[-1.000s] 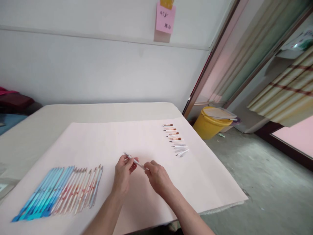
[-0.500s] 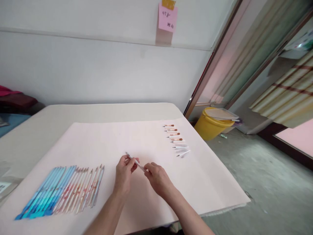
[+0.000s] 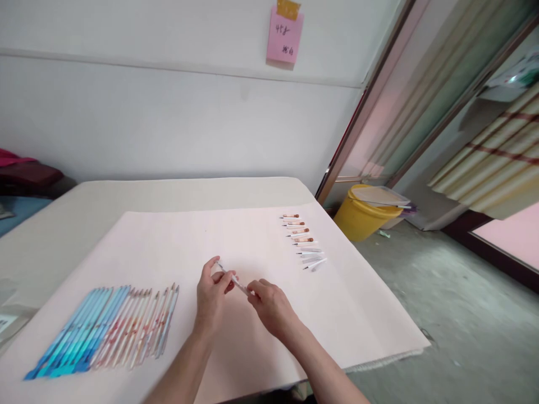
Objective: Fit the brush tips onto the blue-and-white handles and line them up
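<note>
A thin pale pen (image 3: 238,286) lies slanted between both hands, just above the pale pink sheet (image 3: 252,336). My left hand (image 3: 211,299) pinches its upper end with thumb and fingers. The lower end is gripped by my right hand (image 3: 272,307), its fingers curled. A fanned row of blue and pink-white pens (image 3: 105,329) lies to the left of my left hand. Several small pen tips and caps (image 3: 302,240) sit in a column to the upper right.
The sheet covers a beige table (image 3: 84,202) against a white wall with a pink note (image 3: 284,35). A yellow bucket (image 3: 364,216) stands on the grey floor past the table's right edge. Dark red cloth (image 3: 25,171) lies far left.
The hands stay in place with the pen between them. My left fingers have shifted a little on its upper end. The view has moved slightly.
</note>
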### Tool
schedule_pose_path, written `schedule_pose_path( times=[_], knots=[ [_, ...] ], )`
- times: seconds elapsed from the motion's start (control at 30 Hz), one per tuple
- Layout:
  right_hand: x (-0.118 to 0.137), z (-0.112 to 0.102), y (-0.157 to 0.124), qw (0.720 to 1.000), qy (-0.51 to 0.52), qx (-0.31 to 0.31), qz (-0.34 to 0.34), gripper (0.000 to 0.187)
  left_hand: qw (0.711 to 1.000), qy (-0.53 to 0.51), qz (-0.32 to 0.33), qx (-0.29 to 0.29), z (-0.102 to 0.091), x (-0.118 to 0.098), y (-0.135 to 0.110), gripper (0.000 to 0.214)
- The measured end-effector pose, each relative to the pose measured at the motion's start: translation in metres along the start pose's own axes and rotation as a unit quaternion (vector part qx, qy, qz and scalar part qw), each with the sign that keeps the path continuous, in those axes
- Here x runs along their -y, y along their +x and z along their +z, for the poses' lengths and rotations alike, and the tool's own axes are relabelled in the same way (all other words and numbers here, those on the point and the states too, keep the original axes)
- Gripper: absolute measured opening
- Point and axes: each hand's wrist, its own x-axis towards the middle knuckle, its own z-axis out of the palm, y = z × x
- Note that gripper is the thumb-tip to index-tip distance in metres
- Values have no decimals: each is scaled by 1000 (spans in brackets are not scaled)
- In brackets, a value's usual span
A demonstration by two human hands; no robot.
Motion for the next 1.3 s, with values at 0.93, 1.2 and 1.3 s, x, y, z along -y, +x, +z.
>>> schedule_pose_path(
  times=[0.93,1.2,1.3],
  knots=[
    [2,-1,-1,1000,-1,-3,-8,13,1000,-8,-17,0,-7,-6,3,44],
    [2,-9,0,1000,-10,8,15,12,998,-38,-35,-31,-12,-1,11,45],
    [1,-9,0,999,-14,13,29,12,998,-47,-26,-45,-14,-1,14,43]
  ],
)
